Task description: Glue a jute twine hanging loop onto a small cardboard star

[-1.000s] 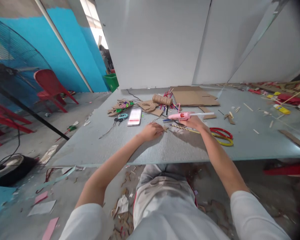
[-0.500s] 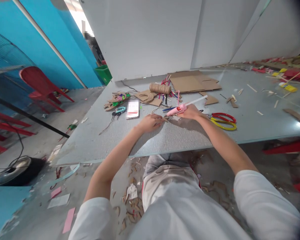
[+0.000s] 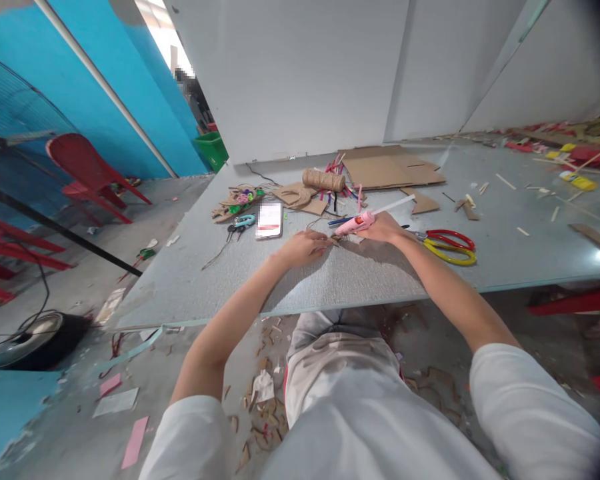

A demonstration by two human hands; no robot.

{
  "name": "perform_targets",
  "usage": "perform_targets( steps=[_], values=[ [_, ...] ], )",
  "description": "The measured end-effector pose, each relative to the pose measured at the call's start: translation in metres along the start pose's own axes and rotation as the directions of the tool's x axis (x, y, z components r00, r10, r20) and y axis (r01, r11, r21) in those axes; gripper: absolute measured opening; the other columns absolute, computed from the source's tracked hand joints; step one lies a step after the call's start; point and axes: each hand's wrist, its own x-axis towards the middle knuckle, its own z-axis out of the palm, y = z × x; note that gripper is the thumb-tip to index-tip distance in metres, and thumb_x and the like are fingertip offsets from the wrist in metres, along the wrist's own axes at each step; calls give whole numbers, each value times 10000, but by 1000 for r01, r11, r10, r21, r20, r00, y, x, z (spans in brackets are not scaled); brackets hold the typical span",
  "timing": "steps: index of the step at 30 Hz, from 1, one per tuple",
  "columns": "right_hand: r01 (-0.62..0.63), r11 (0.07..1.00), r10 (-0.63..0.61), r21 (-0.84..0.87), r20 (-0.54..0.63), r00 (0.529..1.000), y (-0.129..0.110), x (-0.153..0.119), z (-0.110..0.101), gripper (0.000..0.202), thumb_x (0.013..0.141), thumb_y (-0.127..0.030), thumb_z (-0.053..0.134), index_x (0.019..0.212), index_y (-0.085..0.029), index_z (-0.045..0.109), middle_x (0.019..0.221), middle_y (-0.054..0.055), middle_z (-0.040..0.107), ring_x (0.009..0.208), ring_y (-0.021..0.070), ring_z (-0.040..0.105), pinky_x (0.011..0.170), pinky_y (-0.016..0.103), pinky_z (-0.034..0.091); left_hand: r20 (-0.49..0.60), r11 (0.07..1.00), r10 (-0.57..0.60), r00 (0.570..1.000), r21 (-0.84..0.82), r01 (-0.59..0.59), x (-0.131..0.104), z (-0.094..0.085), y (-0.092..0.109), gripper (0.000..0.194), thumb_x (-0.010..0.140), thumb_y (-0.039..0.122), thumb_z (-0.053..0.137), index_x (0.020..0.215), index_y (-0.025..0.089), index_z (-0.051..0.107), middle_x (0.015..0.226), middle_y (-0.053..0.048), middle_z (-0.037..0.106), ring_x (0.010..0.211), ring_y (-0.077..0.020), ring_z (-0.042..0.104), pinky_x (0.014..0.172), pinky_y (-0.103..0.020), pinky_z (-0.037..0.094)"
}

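Note:
My right hand (image 3: 381, 229) is wrapped round a pink hot glue gun (image 3: 351, 225), with a long whitish glue stick (image 3: 394, 204) jutting from its back end. The gun's nozzle points left and down at a small brown cardboard piece (image 3: 334, 241) on the table. My left hand (image 3: 307, 249) rests on the tabletop with its fingertips closed on that piece's left side. The fingers partly hide the piece, so its shape is unclear. Just beyond the gun lies a dark blue pen-like thing (image 3: 340, 221). Scissors with red and yellow handles (image 3: 450, 248) lie right of my right hand.
On the grey table (image 3: 220, 287) lie a phone (image 3: 269, 221), teal-handled pliers (image 3: 244, 221), a twine roll (image 3: 323, 180), cardboard sheets (image 3: 390, 165) and a decorated cardboard piece (image 3: 237, 200). Scraps and a yellow bottle (image 3: 579, 181) are at right. Red chairs (image 3: 83, 167) stand at left.
The view has shifted slightly. Both hands, the glue gun and the small cardboard piece keep nearly the same places on the table.

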Motion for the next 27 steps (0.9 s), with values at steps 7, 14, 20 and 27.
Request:
perform_targets(
  steps=[7, 14, 20, 27],
  values=[
    [1, 1000, -1, 5, 3, 1000, 3, 2, 1, 319, 888, -367, 518, 1125, -156, 550, 1131, 67, 564, 966, 185, 570, 814, 375, 499, -1, 1000, -3, 1000, 4, 3, 0, 1, -1, 306, 905, 310, 528, 1172, 161, 523, 1176, -87, 547, 1020, -208, 565, 867, -424, 490],
    [-3, 1000, 2, 15, 1, 1000, 3, 2, 1, 316, 888, -365, 519, 1122, -156, 551, 1129, 67, 565, 967, 184, 570, 816, 376, 498, 5, 1000, -7, 1000, 0, 7, -1, 0, 0, 307, 905, 311, 528, 1172, 160, 522, 1175, -88, 546, 1014, -207, 567, 861, -420, 493],
    [-8, 999, 8, 42, -1, 1000, 2, 1, 0, 311, 888, -364, 519, 1116, -156, 554, 1122, 66, 568, 956, 180, 573, 808, 369, 501, 18, 1000, 0, 1000, -8, 0, 0, -2, 0, 304, 905, 311, 527, 1169, 159, 524, 1167, -86, 551, 1010, -205, 570, 861, -419, 494],
    [-37, 998, 37, 51, 6, 999, 3, 2, 1, 313, 889, -364, 517, 1124, -161, 550, 1132, 70, 563, 964, 180, 571, 815, 374, 499, 26, 1000, -8, 1000, -16, 8, 0, -4, 1, 302, 906, 311, 526, 1168, 161, 525, 1171, -87, 549, 1015, -206, 567, 866, -421, 491]
  ],
)
